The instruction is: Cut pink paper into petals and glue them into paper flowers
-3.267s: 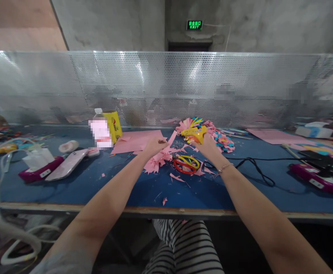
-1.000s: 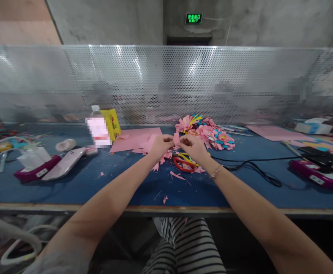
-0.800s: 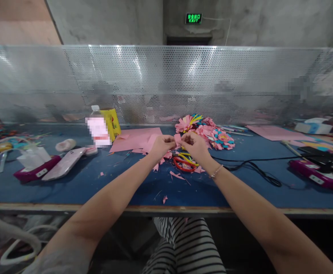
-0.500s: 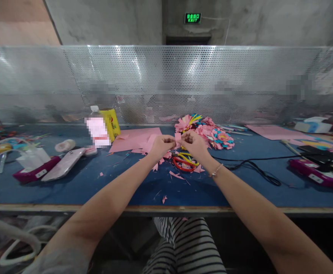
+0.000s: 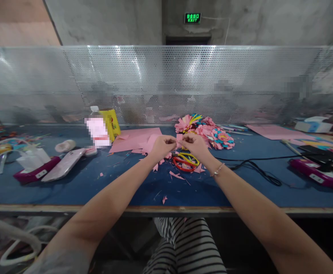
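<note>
Both hands moved close together since before. Left hand (image 5: 161, 146) and right hand (image 5: 196, 146) pinch small pink paper piece (image 5: 179, 137) between fingertips, just above red-and-yellow scissors (image 5: 185, 161) on blue worktop (image 5: 98, 186).

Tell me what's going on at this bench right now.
A person seated at a blue-topped table pinches a small pink paper piece between the fingertips of the left hand and the right hand, just above the surface. Red-and-yellow scissors lie under the hands among pink paper scraps. A pile of paper flowers sits just beyond the hands, and flat pink sheets lie to the left.
</note>
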Available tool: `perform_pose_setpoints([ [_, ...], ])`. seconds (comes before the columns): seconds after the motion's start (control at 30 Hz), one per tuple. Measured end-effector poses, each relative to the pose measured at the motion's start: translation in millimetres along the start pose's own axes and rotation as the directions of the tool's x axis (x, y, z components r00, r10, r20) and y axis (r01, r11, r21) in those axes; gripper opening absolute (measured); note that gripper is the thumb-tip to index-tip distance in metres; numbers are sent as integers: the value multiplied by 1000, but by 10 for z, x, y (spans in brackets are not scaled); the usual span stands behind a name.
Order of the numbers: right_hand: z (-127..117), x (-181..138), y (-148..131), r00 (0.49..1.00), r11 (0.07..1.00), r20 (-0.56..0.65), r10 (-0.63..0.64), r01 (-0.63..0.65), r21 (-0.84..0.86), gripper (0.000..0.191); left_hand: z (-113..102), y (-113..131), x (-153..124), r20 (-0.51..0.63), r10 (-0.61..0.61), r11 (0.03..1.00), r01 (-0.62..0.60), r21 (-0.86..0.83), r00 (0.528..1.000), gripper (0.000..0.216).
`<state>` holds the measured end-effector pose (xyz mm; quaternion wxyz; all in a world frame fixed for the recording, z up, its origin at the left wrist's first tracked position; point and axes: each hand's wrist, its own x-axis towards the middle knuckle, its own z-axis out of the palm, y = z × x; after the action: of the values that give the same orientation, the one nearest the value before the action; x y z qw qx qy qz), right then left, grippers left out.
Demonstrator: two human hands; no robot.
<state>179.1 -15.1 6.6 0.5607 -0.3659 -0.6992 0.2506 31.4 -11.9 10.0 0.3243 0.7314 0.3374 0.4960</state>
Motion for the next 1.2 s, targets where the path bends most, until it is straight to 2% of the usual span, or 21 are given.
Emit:
perform_pose_setpoints([
  [0.13, -7, -7, 11, 1000, 999, -7, 20, -20, 27, 19, 16, -40, 16, 23, 6, 996, -4, -84, 1000, 9],
  [0.33, -22, -12, 54, 995, 972, -50, 86, -73, 223, 25, 34, -16, 6, 7, -25, 977, 26, -211, 1000, 12],
  [0.5, -13, -12, 77, 996, 943, -36, 83, -67, 325, 26, 42, -16, -14, 45, 106, 990, -101, -94, 993, 19],
  [0.6, 1, -14, 68, 995, 935, -8, 97, -88, 344, 27, 48, -44, -8, 36, 140, 990, -139, -33, 990, 20],
  [0.93, 17, -17, 41, 992, 912, 8, 124, -117, 393, 25, 42, -61, 13, 2, 161, 986, -161, 37, 987, 17],
  [1.2, 11, -42, -36, 991, 895, -1, 134, -121, 429, 26, 44, -59, -3, 2, 135, 989, -134, 63, 991, 13],
])
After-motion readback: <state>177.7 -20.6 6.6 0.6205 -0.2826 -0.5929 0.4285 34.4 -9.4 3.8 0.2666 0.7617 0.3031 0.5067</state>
